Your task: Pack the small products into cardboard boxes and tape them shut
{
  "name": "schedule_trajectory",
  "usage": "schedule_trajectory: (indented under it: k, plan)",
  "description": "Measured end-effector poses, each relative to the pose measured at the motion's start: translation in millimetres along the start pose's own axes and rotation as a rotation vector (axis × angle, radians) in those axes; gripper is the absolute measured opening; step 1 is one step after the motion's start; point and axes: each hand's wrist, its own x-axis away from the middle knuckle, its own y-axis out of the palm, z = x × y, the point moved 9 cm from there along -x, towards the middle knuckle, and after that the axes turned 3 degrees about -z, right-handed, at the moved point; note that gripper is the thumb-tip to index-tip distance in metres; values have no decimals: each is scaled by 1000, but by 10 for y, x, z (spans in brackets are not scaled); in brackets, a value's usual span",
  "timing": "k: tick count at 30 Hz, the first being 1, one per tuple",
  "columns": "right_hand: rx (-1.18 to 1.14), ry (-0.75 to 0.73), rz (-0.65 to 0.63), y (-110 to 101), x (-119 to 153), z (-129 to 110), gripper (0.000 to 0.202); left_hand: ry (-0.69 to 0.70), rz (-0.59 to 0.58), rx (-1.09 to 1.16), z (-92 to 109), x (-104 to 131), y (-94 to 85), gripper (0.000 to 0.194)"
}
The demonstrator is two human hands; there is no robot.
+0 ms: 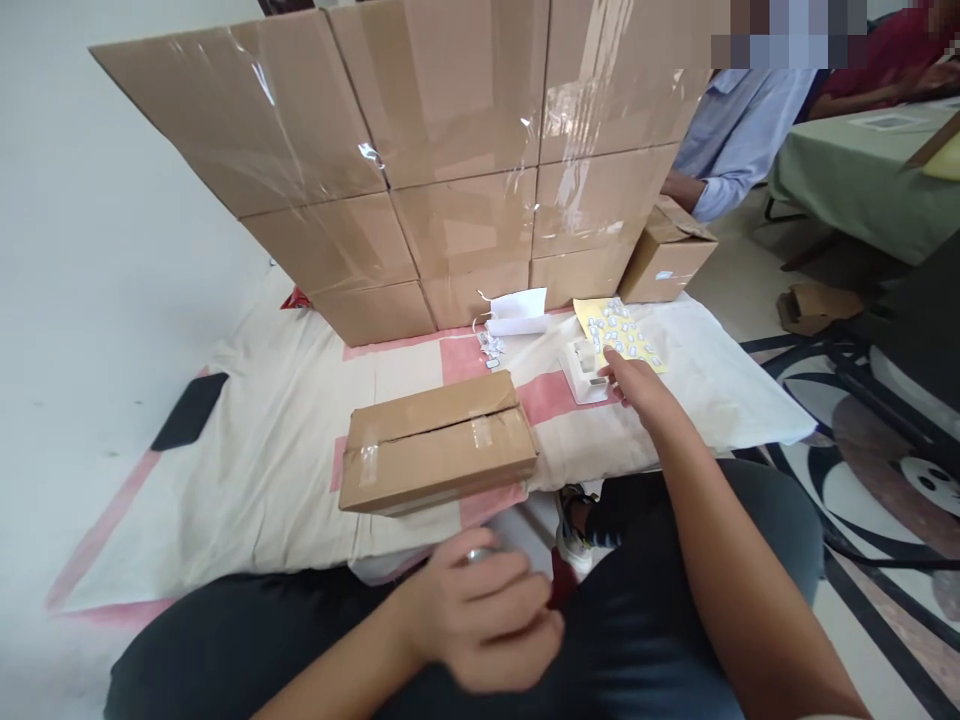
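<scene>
1. A small white tape dispenser (pixel 582 374) stands on the cloth (pixel 285 450) beside the yellow sheet (pixel 625 330).
2. Right hand (pixel 634 384), half-curled, is at its edge; grip unclear.
3. Left hand (pixel 487 612) is loosely fisted, contents hidden.

Small white dispenser (pixel 576 378) upright on cloth (pixel 285 430), beside yellow patterned sheet (pixel 639 346).

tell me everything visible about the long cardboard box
The long cardboard box is plain brown, low and rectangular. Its top flaps are folded down, meeting at a lengthwise seam with a narrow dark gap, and a piece of clear tape shows near each end. It lies flat, slightly askew, on the cream-and-pink cloth. The left hand is in front of it, not touching.
</scene>
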Motion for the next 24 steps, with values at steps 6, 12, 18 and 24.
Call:
schedule_trajectory:
  k: [6,12,18,24]
  plan:
    - [-44,38,-27,16,-30,31,35,315,81,-333,-162,-272,297,16]
    - [-44,20,-45,7,-57,27,34,49,169,-359,-593,44,142,23]
    - [-19,-5,-48,41,-46,-1,33,-66,40,-316,-741,-164,256,25]
    - [20,-14,-43,46,0,-30,29,-118,109,-265,-821,-197,123,19]
